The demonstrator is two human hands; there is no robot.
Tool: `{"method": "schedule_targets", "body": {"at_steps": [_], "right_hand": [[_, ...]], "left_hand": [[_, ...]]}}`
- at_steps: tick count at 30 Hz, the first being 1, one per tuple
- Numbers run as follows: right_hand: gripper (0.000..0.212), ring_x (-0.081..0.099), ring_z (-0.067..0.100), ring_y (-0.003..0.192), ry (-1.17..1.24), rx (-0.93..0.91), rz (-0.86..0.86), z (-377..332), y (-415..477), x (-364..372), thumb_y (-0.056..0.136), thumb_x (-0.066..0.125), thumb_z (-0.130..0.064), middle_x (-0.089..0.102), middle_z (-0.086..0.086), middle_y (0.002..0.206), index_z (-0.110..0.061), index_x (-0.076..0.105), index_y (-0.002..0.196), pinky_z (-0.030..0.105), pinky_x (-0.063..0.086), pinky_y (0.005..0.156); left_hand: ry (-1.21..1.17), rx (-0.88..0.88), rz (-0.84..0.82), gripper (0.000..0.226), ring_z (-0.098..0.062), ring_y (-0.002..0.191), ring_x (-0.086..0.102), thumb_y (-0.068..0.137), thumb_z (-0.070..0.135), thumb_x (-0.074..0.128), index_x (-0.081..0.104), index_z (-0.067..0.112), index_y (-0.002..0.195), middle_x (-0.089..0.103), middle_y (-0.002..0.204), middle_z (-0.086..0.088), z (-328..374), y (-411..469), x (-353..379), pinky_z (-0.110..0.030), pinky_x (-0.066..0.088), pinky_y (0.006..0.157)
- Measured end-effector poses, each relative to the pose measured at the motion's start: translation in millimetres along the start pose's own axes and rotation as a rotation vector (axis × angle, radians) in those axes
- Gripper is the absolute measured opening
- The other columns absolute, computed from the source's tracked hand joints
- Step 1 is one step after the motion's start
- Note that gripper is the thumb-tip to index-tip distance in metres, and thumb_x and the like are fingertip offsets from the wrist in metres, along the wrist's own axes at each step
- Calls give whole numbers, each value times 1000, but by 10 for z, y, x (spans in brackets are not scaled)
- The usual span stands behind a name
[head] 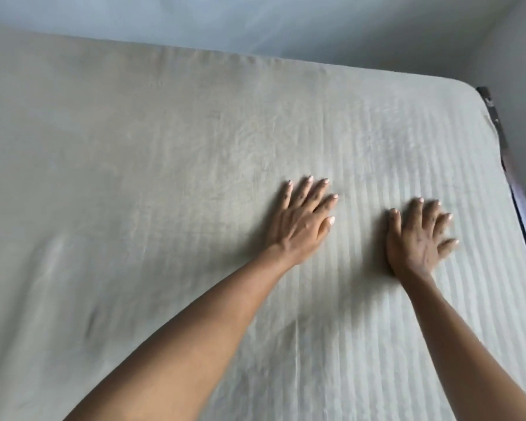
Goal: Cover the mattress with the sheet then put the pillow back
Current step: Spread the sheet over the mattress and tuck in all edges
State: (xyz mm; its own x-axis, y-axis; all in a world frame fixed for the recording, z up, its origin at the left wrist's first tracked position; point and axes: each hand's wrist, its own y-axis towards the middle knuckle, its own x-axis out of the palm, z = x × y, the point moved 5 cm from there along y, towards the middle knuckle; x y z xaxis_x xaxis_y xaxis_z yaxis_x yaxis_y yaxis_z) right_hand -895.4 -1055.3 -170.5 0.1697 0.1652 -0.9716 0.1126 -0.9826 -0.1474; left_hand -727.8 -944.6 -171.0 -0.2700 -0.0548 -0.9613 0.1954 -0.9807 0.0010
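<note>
no text, label, brand, number or sign can be read. the striped sheet (170,165) bears no legible mark, and the pale flecks on the dark bed edge (489,100) at the right are too blurred to make out.
</note>
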Motion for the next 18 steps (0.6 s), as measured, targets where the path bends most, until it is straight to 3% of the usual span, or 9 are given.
{"method": "schedule_targets", "body": {"at_steps": [2,5,13,18], "right_hand": [[69,-12,28,145,-33,30,-57,-43,-9,57,95,24,-57,-6,6,160,-20,8,152,58,-6,113],[75,-14,32,145,-52,-12,-82,-413,-154,170,92,22,-63,-8,9,159,-21,5,152,61,-7,111],[79,-14,34,144,-131,-316,-84,-1734,-989,589,91,21,-65,-9,14,158,-19,1,152,60,-10,111],[79,-16,39,142,-166,-432,-88,-2303,-1635,828,91,19,-67,-12,14,158,-21,-1,152,61,-10,111]], "left_hand": [[36,28,-11,62,-22,145,17,91,38,12,35,20,145,26,155,1,-183,-77,7,-41,-1,116],[75,60,48,54,-23,140,32,92,33,25,43,17,141,38,149,0,-566,-320,-84,-39,8,114],[162,-160,112,51,-23,141,29,95,35,27,39,23,144,33,152,1,-1777,-1261,-342,-43,21,114],[180,-293,114,53,-22,143,24,96,37,26,32,24,147,26,155,1,-2326,-2041,-433,-43,19,115]]}}
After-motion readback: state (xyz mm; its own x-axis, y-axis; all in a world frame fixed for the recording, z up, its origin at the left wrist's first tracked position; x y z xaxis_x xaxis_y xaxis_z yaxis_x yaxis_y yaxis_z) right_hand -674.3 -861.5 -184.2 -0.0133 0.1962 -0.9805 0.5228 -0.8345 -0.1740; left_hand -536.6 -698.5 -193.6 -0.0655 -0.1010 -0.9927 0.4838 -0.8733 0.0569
